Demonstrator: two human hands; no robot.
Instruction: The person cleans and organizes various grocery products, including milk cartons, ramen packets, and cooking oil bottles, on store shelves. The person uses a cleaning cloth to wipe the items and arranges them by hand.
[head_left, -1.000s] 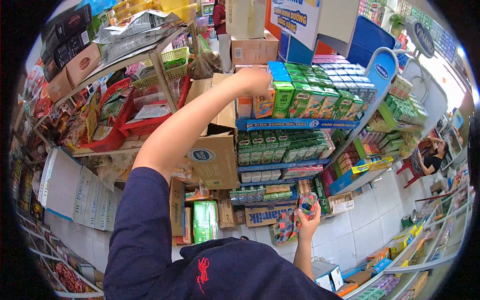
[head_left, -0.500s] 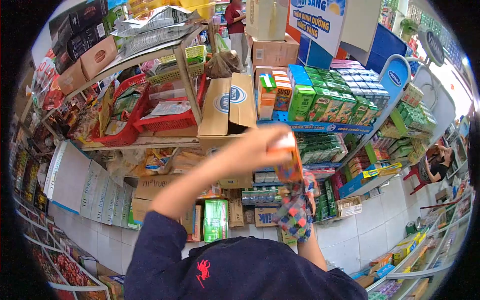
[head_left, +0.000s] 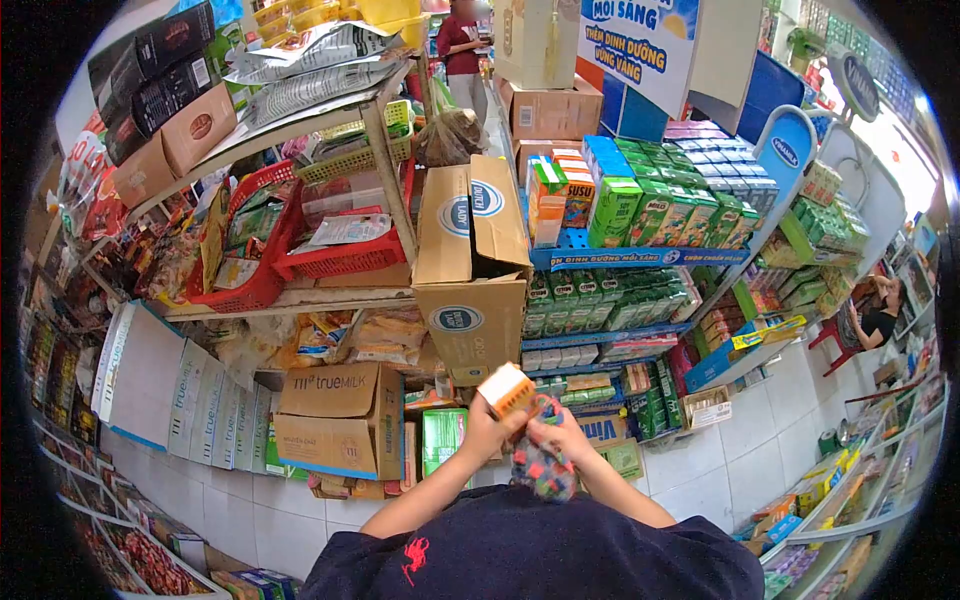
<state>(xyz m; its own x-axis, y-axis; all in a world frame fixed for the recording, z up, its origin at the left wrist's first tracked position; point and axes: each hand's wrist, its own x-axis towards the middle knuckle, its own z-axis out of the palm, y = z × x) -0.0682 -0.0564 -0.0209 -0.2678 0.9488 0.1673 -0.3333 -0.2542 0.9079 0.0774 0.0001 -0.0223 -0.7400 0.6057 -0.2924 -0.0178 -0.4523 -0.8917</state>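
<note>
My left hand (head_left: 485, 432) is closed around a small orange and white drink carton (head_left: 507, 390), held tilted in front of my chest with its pale face up. Close beside it, my right hand (head_left: 563, 436) grips a checkered cloth (head_left: 545, 468) in dark, red and green, which hangs down below the fingers and lies against or very near the carton. Beyond the hands, on the blue shelf (head_left: 610, 257), stand an orange carton (head_left: 546, 205), SUSU cartons (head_left: 577, 190) and several green Milo cartons (head_left: 652, 208).
A Dutch Lady cardboard box (head_left: 470, 310) rises just left of the blue rack. A TH true milk box (head_left: 340, 420) is on the floor side at left. Red baskets (head_left: 340, 245) fill the wooden shelf. A person in red (head_left: 460, 50) stands far back; another person (head_left: 875, 320) sits at right.
My left hand has drawn back from the front of the shelf toward my chest with the orange carton. My right hand and the cloth have moved left, and both hands are now together.
</note>
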